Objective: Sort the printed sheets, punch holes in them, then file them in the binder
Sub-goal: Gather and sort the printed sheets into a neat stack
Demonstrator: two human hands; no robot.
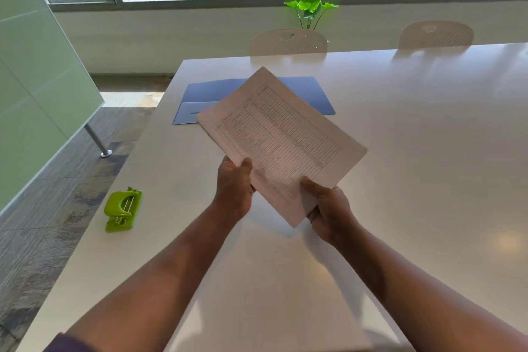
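Both hands hold the stack of printed sheets (281,137) tilted above the white table (414,151): the left hand (235,188) pinches its near-left edge, the right hand (331,211) grips the near corner. The open blue folder (311,88) lies beyond; the green hole punch (122,210) sits well to the left.

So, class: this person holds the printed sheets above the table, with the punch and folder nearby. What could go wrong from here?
1. Both hands, left hand and right hand, pinch only the near edges of the printed sheets, so the stack could sag, fan out or slip.
2. The green hole punch sits near the table's left edge and might get knocked off.
3. The open blue folder lies partly hidden behind the sheets.
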